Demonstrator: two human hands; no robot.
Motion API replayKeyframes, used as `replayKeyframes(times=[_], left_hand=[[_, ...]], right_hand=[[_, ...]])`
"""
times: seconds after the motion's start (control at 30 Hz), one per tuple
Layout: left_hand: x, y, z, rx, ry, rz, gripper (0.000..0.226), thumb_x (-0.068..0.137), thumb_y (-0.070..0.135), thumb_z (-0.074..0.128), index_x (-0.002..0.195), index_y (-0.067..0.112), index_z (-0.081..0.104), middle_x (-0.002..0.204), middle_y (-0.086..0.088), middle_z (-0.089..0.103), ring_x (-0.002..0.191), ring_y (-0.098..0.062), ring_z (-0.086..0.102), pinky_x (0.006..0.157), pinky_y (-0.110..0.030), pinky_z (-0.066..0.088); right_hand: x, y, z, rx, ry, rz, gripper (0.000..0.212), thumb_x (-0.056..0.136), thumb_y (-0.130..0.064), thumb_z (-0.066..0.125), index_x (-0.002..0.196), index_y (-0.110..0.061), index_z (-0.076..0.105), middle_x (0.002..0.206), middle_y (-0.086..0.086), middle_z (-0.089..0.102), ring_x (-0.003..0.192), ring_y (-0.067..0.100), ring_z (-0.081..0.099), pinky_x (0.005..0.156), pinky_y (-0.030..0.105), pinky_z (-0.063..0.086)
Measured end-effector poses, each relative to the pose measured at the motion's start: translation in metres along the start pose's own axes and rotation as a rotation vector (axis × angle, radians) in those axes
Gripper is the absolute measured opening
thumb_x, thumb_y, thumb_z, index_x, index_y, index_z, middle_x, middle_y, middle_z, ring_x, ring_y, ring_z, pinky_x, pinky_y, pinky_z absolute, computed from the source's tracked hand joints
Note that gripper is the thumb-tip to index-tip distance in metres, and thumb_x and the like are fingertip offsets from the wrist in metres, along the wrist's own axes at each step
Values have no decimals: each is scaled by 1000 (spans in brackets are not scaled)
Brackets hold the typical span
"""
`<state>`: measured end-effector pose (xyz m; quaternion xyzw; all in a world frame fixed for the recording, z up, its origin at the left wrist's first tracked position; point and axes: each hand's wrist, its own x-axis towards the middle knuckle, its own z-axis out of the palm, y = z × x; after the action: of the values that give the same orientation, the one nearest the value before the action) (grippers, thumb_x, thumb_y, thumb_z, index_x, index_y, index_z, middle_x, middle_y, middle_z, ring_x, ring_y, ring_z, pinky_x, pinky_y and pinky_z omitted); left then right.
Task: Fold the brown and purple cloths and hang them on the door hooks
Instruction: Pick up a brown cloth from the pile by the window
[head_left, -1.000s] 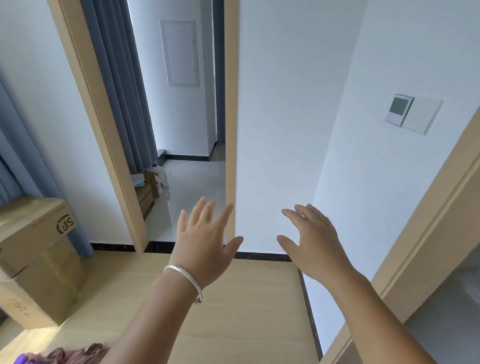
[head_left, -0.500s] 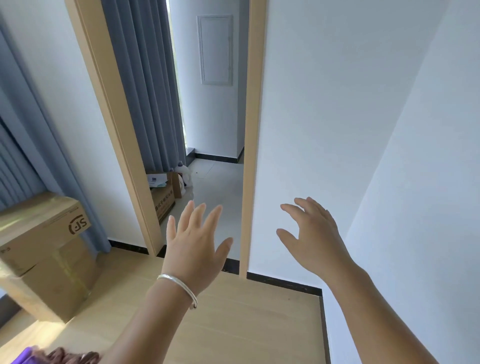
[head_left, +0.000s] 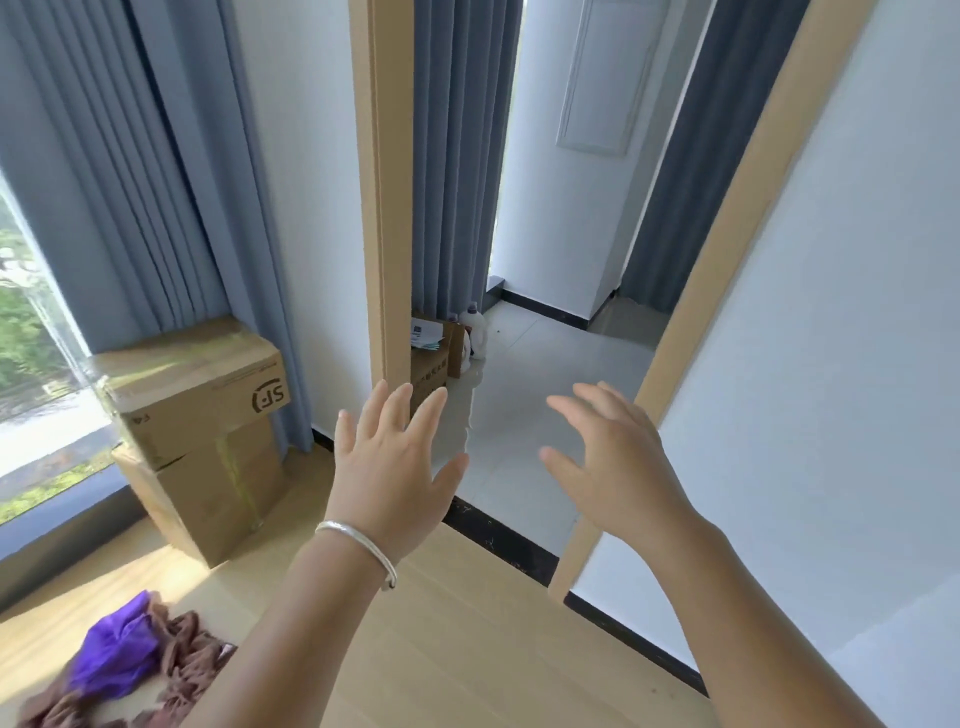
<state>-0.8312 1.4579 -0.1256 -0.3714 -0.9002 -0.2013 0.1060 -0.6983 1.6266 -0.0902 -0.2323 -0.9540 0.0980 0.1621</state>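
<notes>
Both bare hands are raised in front of the person, palms facing away, and neither holds anything. The left hand (head_left: 395, 473), with a thin silver bangle (head_left: 358, 551) around its wrist, has its fingers (head_left: 382, 410) spread wide and pointing up toward the light wooden door frame post (head_left: 384, 208). The right hand (head_left: 613, 462) is just to the right of it, apart from it, with its fingers loosely spread and slightly curled, empty as well; its motion blurs the fingertips.

The crumpled purple cloth (head_left: 111, 657) lies on the pale wooden floor (head_left: 467, 649) at the near left, resting on top of the crumpled brown cloth (head_left: 176, 670), which spreads out beneath and around it toward the lower edge of the view. Both cloths are unfolded in one heap, well apart from the fingers of either hand, lying below and to the left of the left forearm.

Farther left, two stacked brown cardboard boxes (head_left: 197, 415) stand against grey-blue pleated curtains (head_left: 130, 182) beside a large window. Beyond the hands, the open doorway shows a glossy white tiled floor (head_left: 535, 415), where a small cardboard box and a white plastic bottle (head_left: 475, 332) stand at the far left by another grey curtain. A plain white wall (head_left: 831, 364) fills the right side.
</notes>
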Motion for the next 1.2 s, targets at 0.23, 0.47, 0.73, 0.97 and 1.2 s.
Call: replayKeyframes(times=[0.23, 0.47, 0.73, 0.97, 1.2], left_hand=[[38, -131, -10, 16, 46, -257, 64, 93, 59, 38, 149, 36, 16, 158, 0, 17, 148, -23, -2, 118, -53, 4], [1, -240, -28, 119, 73, -575, 67, 92, 60, 39, 150, 37, 15, 159, 0, 16, 148, -21, -1, 118, -51, 5], [-54, -317, -23, 177, 49, -976, 66, 93, 59, 40, 150, 36, 16, 159, 0, 16, 148, -20, 1, 118, -52, 12], [-71, -361, 26, 190, -10, -1242, 66, 92, 53, 47, 149, 31, 24, 156, -4, 24, 146, -23, 12, 116, -49, 13], [-82, -413, 135, 135, -180, -1407, 68, 92, 50, 48, 151, 31, 20, 156, -3, 23, 145, -21, 15, 117, -46, 9]], right_hand=[[117, -103, 75, 56, -100, -241, 51, 94, -36, 55, 143, -28, 42, 151, -3, 34, 143, 15, 16, 117, 42, 19], [170, -216, 157, 130, -259, -530, 55, 93, -37, 55, 145, -28, 38, 151, -6, 33, 144, 14, 16, 118, 39, 13], [197, -310, 265, 159, -512, -836, 60, 92, -40, 55, 147, -31, 32, 153, -7, 30, 144, 13, 16, 119, 43, 13], [223, -343, 381, 65, -761, -1036, 65, 89, -32, 59, 147, -25, 31, 150, -1, 33, 140, 18, 25, 117, 41, 19], [246, -340, 514, -42, -958, -1158, 67, 87, -32, 60, 147, -22, 32, 149, 1, 33, 140, 20, 26, 116, 43, 19]])
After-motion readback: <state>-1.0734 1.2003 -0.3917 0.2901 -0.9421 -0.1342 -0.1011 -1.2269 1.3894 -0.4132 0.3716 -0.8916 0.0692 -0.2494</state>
